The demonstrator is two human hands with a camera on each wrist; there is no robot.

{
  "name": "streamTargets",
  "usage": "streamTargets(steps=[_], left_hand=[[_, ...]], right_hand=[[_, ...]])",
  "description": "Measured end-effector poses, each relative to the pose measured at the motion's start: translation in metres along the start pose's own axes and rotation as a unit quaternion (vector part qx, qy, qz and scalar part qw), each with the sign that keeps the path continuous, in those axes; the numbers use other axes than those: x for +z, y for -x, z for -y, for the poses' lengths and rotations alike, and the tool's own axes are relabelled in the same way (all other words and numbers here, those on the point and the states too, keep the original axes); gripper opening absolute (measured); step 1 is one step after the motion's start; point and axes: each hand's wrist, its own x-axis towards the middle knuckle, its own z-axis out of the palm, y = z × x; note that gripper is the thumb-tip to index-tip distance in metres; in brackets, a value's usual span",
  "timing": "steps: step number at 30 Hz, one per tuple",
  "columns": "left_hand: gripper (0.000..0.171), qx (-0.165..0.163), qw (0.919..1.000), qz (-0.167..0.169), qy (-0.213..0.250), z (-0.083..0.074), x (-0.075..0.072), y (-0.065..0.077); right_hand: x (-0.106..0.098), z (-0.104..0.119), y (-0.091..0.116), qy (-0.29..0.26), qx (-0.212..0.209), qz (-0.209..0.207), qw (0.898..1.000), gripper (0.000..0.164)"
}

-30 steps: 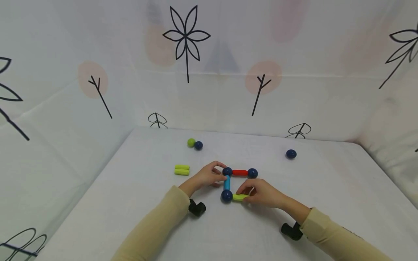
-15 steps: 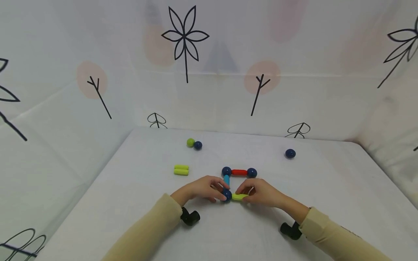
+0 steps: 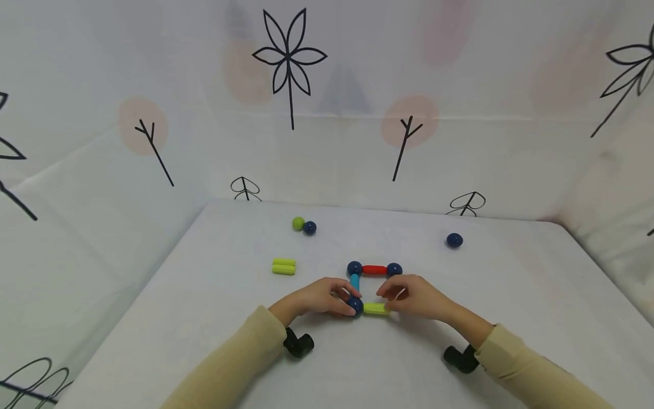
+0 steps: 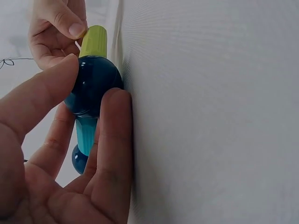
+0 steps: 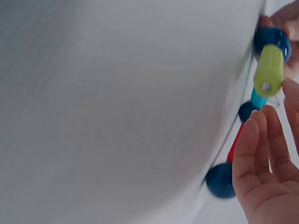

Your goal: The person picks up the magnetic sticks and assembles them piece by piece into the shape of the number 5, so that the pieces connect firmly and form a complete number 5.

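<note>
A joined row of balls and rods lies on the white table [image 3: 255, 346]. My left hand [image 3: 318, 296] pinches the near dark blue ball [image 4: 96, 81] between thumb and fingers. From this ball a yellow-green rod [image 3: 374, 308] points right, a metallic dot in its free end. A light blue rod [image 3: 355, 280] runs back to a second dark blue ball [image 3: 354, 268]. There a red rod [image 3: 374, 270] leads to a third blue ball [image 3: 394, 269]. My right hand [image 3: 421, 296] is at the green rod's free end, its fingers spread apart in the right wrist view.
Two loose yellow-green rods [image 3: 284, 266] lie side by side to the left. Farther back, a green ball [image 3: 298, 223] touches a dark blue ball [image 3: 309, 228]. Another blue ball [image 3: 455, 240] sits at the back right. Patterned white cloth [image 3: 337, 153] hangs behind the table.
My left hand has moved from the far ball and light blue rod toward me to the near ball. My right hand has loosened from the green rod and shifted slightly right.
</note>
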Motion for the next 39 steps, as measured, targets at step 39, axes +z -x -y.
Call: streamTargets(steps=[39], left_hand=[[0.031, -0.003, 0.9999, -0.005, 0.013, 0.001, 0.002, 0.001]], right_hand=[[-0.093, -0.077, 0.012, 0.079, 0.139, -0.221, 0.962, 0.030]])
